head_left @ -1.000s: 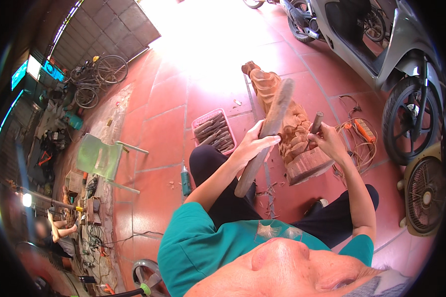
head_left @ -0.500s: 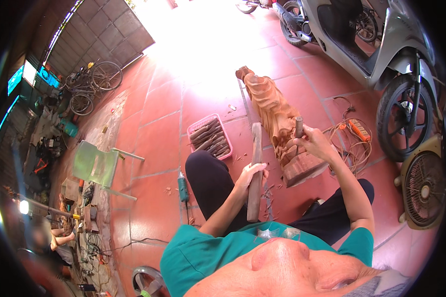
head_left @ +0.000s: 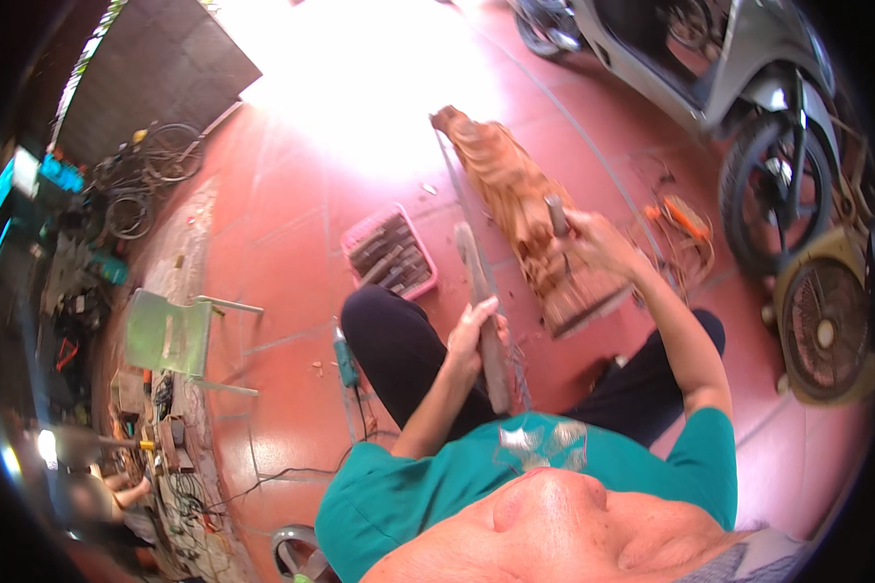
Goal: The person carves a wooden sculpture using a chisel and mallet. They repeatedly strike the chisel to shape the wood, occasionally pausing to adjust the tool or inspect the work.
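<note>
A long, flat-sided wooden mallet is in my left hand, whose fingers wrap round its middle. It slants up in front of my bent knee, a little left of the carving. The wooden carving, brown with flowing folds, lies on the tiled floor with its blocky base toward me. My right hand is closed on a chisel with a round wooden handle. The chisel stands near upright over the carving's lower part; its tip is hidden and blurred.
A pink basket of wooden-handled tools stands to the left, near a teal power tool with a cord. Farther left is a green chair. At right are a scooter, a fan and an orange power strip. Another person sits lower left.
The whole view has shifted, so the scene sits farther left and higher. Both hands keep hold of the mallet and the chisel, in much the same places by the carving.
</note>
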Tool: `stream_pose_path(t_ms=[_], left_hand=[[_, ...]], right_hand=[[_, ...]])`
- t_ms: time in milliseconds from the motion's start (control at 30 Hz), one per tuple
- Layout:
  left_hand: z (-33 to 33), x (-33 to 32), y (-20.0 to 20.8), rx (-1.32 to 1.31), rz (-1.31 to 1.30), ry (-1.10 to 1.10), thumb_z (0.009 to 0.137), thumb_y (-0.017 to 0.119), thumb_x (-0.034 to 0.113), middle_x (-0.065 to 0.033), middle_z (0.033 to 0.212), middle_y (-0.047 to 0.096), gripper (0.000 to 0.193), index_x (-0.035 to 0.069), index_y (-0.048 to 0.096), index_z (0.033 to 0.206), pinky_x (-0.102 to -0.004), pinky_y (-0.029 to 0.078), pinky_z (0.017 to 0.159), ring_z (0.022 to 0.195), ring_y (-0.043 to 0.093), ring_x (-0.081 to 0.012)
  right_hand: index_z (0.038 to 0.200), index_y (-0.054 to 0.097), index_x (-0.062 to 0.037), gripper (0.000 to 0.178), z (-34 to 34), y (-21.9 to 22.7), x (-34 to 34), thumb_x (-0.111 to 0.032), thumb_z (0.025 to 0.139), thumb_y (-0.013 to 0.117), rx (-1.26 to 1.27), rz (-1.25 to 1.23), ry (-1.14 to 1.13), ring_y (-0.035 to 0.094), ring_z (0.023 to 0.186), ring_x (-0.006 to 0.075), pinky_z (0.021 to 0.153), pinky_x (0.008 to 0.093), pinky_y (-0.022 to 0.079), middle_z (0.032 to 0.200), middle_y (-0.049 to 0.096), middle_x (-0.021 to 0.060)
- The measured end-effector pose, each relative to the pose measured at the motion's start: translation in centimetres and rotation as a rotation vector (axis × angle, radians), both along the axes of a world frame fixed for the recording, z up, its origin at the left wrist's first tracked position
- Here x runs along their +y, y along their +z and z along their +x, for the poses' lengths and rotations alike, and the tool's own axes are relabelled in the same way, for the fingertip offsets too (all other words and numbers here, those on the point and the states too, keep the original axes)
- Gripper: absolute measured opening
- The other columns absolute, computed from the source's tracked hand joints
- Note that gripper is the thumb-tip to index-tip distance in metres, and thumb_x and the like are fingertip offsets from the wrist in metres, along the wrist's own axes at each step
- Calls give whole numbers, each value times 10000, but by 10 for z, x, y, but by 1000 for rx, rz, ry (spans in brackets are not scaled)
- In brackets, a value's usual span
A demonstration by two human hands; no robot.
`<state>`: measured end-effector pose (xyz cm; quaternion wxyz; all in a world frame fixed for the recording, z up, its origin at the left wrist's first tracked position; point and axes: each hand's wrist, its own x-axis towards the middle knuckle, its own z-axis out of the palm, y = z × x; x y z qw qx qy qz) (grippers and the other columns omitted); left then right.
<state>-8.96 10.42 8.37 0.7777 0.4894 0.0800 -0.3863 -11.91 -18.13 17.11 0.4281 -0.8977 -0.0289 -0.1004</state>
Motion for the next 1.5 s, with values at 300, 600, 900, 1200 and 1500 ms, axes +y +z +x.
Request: stream_pose_path(t_ms=[300,600,900,1200,1500], left_hand=[[-7,4,-10,-257,130,-11,844,744,140,-47,716,607,247,55,540,953,-272,477,453,506,584,-143],[-4,4,-9,-245,147,-33,856,736,152,-69,752,624,261,41,537,984,-266,490,497,544,594,-139],[-6,4,2,-220,103,18,885,701,163,-83,788,631,278,42,513,1052,-267,489,543,584,601,-153],[-9,8,15,-309,138,0,881,704,185,-39,752,583,298,56,507,1063,-256,474,520,568,578,-125],[-9,14,32,-631,184,144,892,702,110,-51,871,607,338,22,491,1142,-269,491,578,668,578,-96]], right_hand=[[996,636,7,297,3,3,-6,-261,896,716,-38,82,-9,619,713,219,675,374,484,778,637,130],[1186,613,9,371,8,-1,0,-228,925,726,57,32,19,614,777,123,734,316,520,849,655,61],[1095,620,-31,367,14,-7,24,-257,846,766,-16,-152,104,664,772,299,717,413,495,845,686,147],[1048,644,-42,300,26,-28,27,-227,840,756,61,-179,202,639,747,328,711,425,467,797,656,168],[993,665,-50,291,28,-27,35,-249,812,776,61,-243,241,639,728,331,707,440,471,757,659,148]])
